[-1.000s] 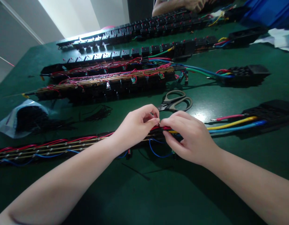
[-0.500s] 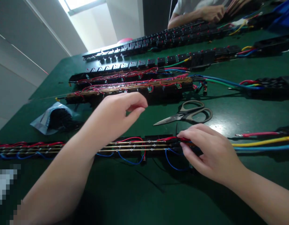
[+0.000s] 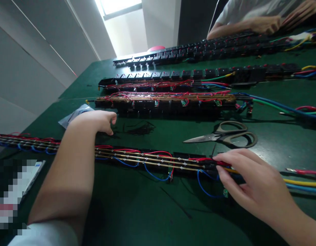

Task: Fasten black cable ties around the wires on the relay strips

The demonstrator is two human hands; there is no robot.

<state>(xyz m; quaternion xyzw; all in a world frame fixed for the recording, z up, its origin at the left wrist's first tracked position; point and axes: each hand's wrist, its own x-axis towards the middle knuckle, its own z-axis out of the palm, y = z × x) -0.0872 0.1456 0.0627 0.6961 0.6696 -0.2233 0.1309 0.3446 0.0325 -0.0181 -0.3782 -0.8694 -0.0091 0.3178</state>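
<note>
The nearest power strip [image 3: 158, 160] lies with its back up, showing brass bars with red and blue wires along them. My right hand [image 3: 255, 177] pinches the wires at its right end, thumb and fingertips on either side. A thin black tie end [image 3: 213, 149] sticks up beside those fingertips. My left hand [image 3: 101, 122] is over the table beyond the strip, its thumb and index finger apart and nothing visible between them. It partly covers a clear plastic bag [image 3: 74, 114]. Just right of it lies a loose heap of black cable ties [image 3: 140, 128].
Scissors [image 3: 219, 136] lie behind the strip, near my right hand. More power strips [image 3: 160, 99] with wires are laid in rows farther back. Across the table a person's hands [image 3: 270, 24] are at work. A loose black tie [image 3: 175, 201] lies in front.
My left hand has moved left, from above the strip's middle to the plastic bag. My right hand stays on the wires. The view has swung left, so the strips and scissors appear farther right.
</note>
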